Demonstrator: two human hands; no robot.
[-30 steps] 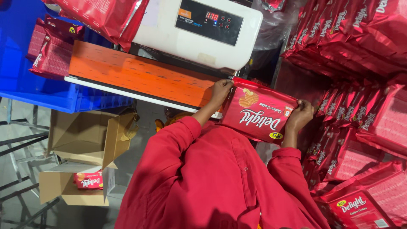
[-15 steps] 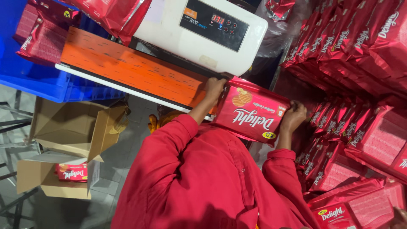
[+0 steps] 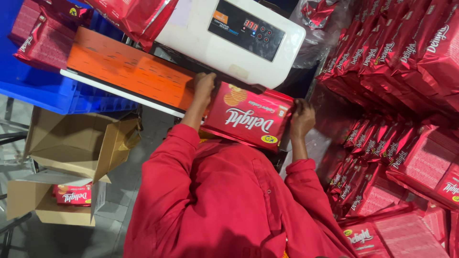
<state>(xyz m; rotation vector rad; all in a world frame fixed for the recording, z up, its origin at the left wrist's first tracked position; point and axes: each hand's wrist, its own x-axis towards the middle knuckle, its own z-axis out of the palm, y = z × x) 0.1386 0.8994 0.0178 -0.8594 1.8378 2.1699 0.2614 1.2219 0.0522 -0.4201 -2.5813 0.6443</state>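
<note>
A shiny red biscuit packet (image 3: 248,117) lies between both my hands at the edge of the orange conveyor belt (image 3: 129,71). My left hand (image 3: 204,87) grips its left end, next to the belt. My right hand (image 3: 302,117) holds its right end. The packet's far edge sits under the white sealing machine (image 3: 232,36) with its dark control panel. My red sleeves and body fill the lower middle of the view.
Stacks of red packets (image 3: 397,71) fill the right side. A blue crate (image 3: 43,86) with more packets stands at the left. Below it are two open cardboard boxes (image 3: 76,148), one holding a red packet (image 3: 74,193).
Both hands have carried the packet forward and up, so its far edge now sits under the white machine. The view has shifted slightly.
</note>
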